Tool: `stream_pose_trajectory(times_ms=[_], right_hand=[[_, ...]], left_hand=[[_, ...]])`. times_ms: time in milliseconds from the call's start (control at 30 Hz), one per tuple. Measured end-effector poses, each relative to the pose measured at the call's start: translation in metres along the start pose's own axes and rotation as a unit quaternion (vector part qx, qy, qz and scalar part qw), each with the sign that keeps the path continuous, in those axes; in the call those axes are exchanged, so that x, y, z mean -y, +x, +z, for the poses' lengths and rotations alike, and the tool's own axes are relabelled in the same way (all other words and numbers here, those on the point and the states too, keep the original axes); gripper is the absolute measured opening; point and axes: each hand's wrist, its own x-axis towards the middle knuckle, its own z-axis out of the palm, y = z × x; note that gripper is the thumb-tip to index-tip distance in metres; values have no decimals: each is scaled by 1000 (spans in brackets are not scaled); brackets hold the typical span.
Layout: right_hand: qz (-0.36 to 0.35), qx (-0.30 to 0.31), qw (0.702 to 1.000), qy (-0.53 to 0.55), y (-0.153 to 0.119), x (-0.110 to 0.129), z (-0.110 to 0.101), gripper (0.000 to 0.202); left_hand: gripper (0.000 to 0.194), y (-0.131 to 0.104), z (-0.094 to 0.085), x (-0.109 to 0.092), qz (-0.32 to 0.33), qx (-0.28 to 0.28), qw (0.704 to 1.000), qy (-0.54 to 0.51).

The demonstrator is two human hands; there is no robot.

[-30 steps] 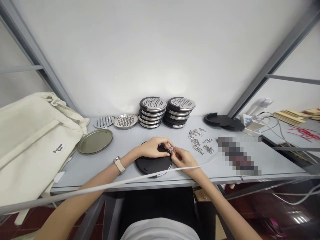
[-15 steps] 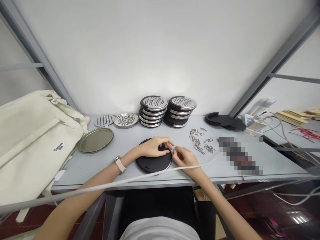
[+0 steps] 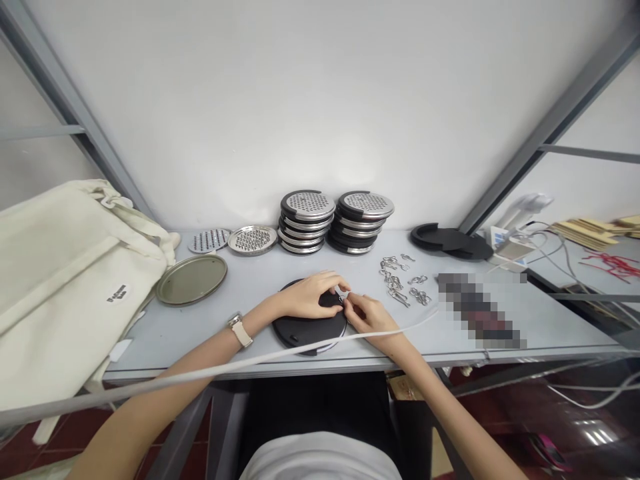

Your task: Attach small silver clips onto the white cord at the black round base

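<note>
A round black disc [image 3: 305, 328] lies flat on the grey table [image 3: 550, 320] in front of me. My left hand [image 3: 310, 294] rests on the disc's far right part, fingers curled over its rim. My right hand [image 3: 367, 313] meets it at the disc's right edge, pinching a small metal clip [image 3: 342, 299] between thumb and fingertips. Both hands touch at that spot. A pile of several loose metal clips [image 3: 403, 280] lies just right of my hands.
Two stacks of black-and-steel perforated discs [image 3: 335, 221] stand at the back. Perforated steel plates [image 3: 235, 240] and a metal lid [image 3: 191, 279] lie at back left, beside a cream bag [image 3: 65, 280]. Black rings [image 3: 450, 241] sit back right. A white cable [image 3: 240, 363] crosses the front.
Both hands stay at the disc's right edge, fingers shifting slightly around the clip. The view has drifted a little; nothing else moved.
</note>
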Motion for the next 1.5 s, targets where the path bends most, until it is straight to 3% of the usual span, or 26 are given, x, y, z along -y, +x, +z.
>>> stream_pose_trajectory(times_ms=[400, 833, 1033, 1500], right_hand=[[7, -8, 1000, -2, -1, -1, 1, 26], [8, -7, 1000, -9, -1, 1, 0, 23], [-5, -3, 1000, -29, -2, 4, -2, 28], [-12, 11, 999, -34, -2, 5, -3, 31]], left_hand=[[29, -1, 6, -2, 51, -1, 991, 125], [26, 0, 5, -1, 40, 1, 997, 61], [46, -2, 7, 1, 8, -20, 999, 27], [43, -1, 5, 0, 13, -12, 1000, 13]])
